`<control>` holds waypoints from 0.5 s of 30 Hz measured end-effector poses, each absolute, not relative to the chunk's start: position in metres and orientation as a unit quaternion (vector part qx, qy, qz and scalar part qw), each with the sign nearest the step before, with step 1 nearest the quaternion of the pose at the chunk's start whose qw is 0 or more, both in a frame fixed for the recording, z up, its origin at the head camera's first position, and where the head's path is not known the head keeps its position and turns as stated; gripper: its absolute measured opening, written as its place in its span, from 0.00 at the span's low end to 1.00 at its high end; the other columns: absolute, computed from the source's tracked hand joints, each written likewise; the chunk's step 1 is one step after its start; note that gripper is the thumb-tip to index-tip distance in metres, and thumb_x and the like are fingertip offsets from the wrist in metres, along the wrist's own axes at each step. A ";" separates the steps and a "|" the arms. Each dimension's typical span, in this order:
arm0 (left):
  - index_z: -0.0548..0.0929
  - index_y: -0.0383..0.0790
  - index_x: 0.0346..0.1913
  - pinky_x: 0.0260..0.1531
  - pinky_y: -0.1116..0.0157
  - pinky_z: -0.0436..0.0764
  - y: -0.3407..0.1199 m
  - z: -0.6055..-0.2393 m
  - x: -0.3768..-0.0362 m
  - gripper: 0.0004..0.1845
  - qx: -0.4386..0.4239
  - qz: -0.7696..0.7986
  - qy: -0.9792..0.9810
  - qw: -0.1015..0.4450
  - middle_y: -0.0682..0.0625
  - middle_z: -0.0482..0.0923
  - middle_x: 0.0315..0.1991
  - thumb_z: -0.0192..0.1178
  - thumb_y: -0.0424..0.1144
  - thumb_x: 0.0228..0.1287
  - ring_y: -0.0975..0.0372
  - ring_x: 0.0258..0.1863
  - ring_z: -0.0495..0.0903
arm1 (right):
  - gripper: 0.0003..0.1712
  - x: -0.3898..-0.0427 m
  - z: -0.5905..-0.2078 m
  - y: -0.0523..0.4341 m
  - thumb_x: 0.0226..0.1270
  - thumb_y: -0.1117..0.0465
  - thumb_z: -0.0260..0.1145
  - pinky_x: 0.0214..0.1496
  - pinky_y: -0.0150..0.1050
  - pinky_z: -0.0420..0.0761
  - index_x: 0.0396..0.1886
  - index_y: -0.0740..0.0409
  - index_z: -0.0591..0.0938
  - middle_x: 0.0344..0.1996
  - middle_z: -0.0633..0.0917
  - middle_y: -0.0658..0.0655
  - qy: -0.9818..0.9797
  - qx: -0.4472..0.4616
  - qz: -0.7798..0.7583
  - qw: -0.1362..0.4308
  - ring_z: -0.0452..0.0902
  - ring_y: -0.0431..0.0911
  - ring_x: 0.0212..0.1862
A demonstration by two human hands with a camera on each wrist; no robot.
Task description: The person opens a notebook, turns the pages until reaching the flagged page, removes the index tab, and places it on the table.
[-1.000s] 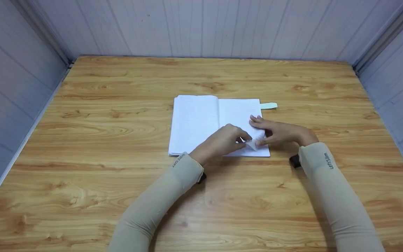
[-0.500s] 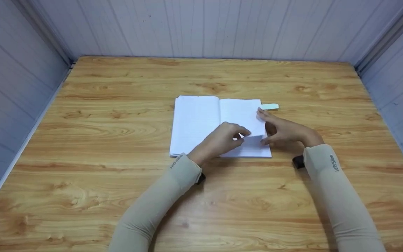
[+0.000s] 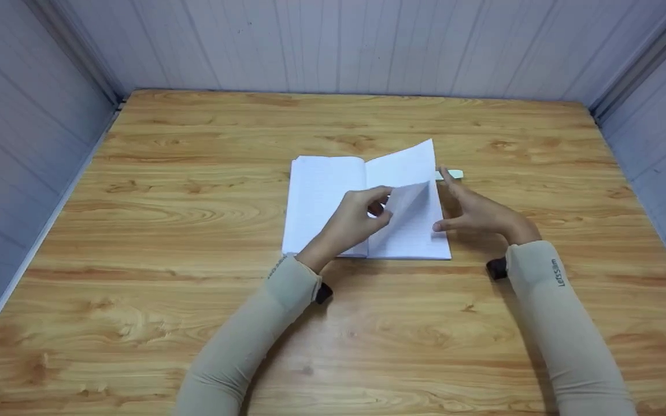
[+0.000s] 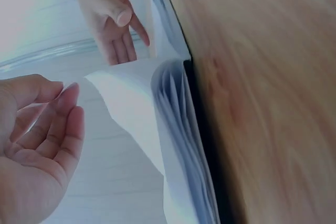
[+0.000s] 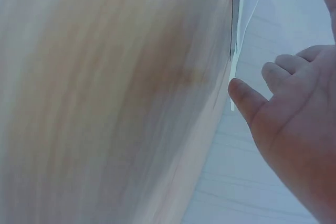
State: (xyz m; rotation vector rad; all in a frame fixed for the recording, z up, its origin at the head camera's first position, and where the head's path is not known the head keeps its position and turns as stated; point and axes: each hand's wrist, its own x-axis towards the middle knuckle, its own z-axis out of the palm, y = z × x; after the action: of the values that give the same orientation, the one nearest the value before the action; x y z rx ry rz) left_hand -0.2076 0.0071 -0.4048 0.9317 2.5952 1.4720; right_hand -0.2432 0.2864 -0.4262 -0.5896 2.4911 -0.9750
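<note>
Currently: notebook (image 3: 333, 202) lies open mid-table (image 3: 194, 323), one right-hand leaf (image 3: 408, 173) lifted and partway over, not yet laid flat on the left stack. My left hand (image 3: 356, 222): grip closed, fingertips pinching that leaf's lower corner. My right hand (image 3: 474, 211): grip open, fingers straight, at the right page edge, just beside a pale bookmark tab (image 3: 453, 174).
</note>
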 end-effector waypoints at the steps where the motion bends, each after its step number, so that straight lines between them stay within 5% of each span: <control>1: 0.80 0.35 0.55 0.39 0.69 0.82 0.005 -0.404 -0.208 0.18 0.291 0.478 0.829 0.003 0.42 0.83 0.38 0.59 0.26 0.61 0.59 0.34 0.82 | 0.68 -0.243 -0.426 0.286 0.56 0.50 0.73 0.76 0.58 0.39 0.77 0.49 0.30 0.77 0.33 0.56 0.891 -0.216 -0.347 0.197 0.28 0.54 0.78; 9: 0.80 0.39 0.57 0.35 0.72 0.80 -0.013 -0.401 -0.210 0.20 0.246 0.534 0.808 -0.033 0.47 0.76 0.26 0.62 0.28 0.60 0.63 0.28 0.77 | 0.66 -0.245 -0.427 0.285 0.56 0.47 0.72 0.77 0.55 0.40 0.77 0.54 0.35 0.78 0.36 0.56 0.892 -0.226 -0.325 0.219 0.30 0.52 0.78; 15: 0.83 0.39 0.54 0.32 0.73 0.78 -0.028 -0.397 -0.211 0.17 0.225 0.554 0.800 -0.054 0.45 0.83 0.35 0.63 0.29 0.61 0.66 0.28 0.77 | 0.64 -0.245 -0.426 0.285 0.56 0.46 0.71 0.77 0.56 0.39 0.78 0.52 0.36 0.78 0.37 0.56 0.887 -0.229 -0.312 0.251 0.29 0.52 0.78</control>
State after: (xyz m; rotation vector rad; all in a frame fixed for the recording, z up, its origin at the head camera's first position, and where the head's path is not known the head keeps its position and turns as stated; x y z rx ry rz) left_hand -0.2114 -0.0282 -0.3968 0.7326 2.6016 1.8028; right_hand -0.2453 0.2847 -0.4256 -0.6245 2.4146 -0.8485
